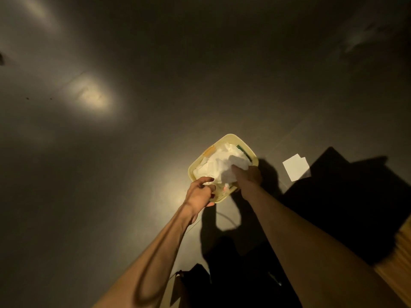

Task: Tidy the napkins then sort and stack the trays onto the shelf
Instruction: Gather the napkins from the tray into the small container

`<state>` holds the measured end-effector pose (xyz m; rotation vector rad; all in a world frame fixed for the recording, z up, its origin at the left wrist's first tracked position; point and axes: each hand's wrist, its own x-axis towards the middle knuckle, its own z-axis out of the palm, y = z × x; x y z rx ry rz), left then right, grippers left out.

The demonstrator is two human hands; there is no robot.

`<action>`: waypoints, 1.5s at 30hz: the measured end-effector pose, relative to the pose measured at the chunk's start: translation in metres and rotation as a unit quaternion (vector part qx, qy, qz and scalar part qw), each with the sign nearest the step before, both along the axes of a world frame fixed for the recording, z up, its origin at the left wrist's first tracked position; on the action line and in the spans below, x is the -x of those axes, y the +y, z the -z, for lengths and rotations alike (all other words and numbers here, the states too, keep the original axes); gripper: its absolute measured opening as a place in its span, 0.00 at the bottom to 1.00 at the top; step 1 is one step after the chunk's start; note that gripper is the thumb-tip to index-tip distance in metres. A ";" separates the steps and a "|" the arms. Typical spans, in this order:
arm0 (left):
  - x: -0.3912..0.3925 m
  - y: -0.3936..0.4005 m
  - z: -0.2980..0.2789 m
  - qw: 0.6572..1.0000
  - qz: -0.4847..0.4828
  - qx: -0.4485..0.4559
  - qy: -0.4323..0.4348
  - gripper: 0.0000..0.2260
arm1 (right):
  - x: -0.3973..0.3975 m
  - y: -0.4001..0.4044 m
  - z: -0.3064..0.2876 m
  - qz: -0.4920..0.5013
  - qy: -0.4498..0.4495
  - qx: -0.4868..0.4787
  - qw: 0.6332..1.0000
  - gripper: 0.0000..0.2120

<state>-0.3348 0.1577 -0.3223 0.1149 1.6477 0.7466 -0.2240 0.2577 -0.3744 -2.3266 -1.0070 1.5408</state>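
A pale yellow bin [230, 138] stands on the dark floor below me, filled with crumpled white napkins [216, 162]. My right hand [249, 175] reaches over the bin's near right side and is closed on a white napkin [235, 166] above the pile. My left hand [201, 192] grips the bin's near left rim, with the thumb over the edge. No trays or shelf are in view.
A white sheet of paper [295, 166] lies on the floor to the right of the bin. A dark block-shaped object [347, 196] sits at the right, with a wooden surface [398, 258] at the right edge. Light patches reflect off the floor at the left.
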 end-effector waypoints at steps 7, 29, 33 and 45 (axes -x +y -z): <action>0.000 -0.002 0.014 0.999 -0.047 -0.011 -0.005 0.14 | -0.007 0.017 0.008 0.041 0.074 0.015 0.996 0.27; -0.048 -0.032 -0.382 0.974 0.113 -0.188 0.052 0.11 | -0.105 -0.071 -0.414 -0.233 0.096 -0.253 0.934 0.13; -0.105 -0.047 -0.433 0.961 0.167 -0.218 0.034 0.12 | -0.154 -0.104 -0.461 -0.155 0.132 -0.246 0.948 0.14; -0.281 -0.077 -0.468 0.897 0.372 -0.238 0.022 0.12 | -0.357 -0.208 -0.509 -0.016 0.071 -0.290 0.954 0.14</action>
